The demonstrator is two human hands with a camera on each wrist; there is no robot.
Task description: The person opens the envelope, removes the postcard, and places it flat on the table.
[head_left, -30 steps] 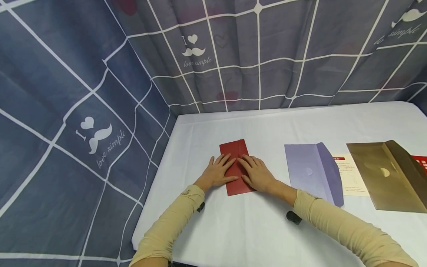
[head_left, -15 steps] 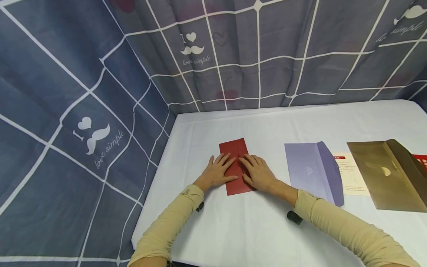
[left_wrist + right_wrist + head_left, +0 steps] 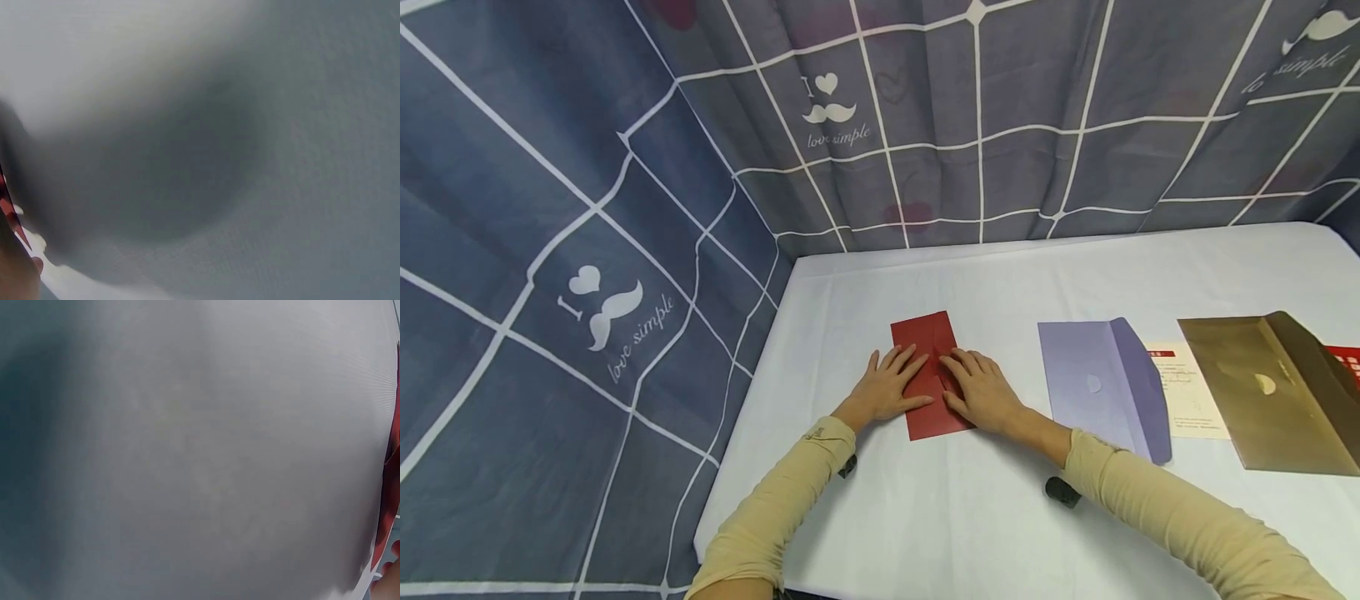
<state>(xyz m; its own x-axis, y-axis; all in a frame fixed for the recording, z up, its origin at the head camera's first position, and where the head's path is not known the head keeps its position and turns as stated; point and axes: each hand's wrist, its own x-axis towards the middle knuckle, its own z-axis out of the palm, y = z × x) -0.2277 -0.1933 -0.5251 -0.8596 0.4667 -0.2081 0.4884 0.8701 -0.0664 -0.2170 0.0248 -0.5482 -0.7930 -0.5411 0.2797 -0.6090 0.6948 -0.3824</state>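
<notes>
A red envelope (image 3: pixel 927 421) lies on the white-covered table, its long sides running away from me, with a lengthwise line on its upper face. From the left, my left hand (image 3: pixel 883 390) rests on it with fingers spread and straight. My right hand (image 3: pixel 987 393) lies along its right side, extended fingers touching the paper near that line and covering part of it. The left wrist view catches only a sliver of the red envelope (image 3: pixel 22 232) and some fingers at the lower left. In the right wrist view, the red envelope's edge (image 3: pixel 390 481) shows at far right.
To the right lies a lilac envelope (image 3: pixel 1078 375) with its flap unfolded, partly over a cream printed card (image 3: pixel 1198 408). Farther right are a gold envelope (image 3: pixel 1240 417), flap out, and a red card (image 3: pixel 1347 360). A grid-patterned curtain (image 3: pixel 925 125) borders the table (image 3: pixel 865 292) at back and left.
My right fingertips have slid slightly to the right over the red envelope. The left hand and the envelope stay in place; the head view has shifted a little.
</notes>
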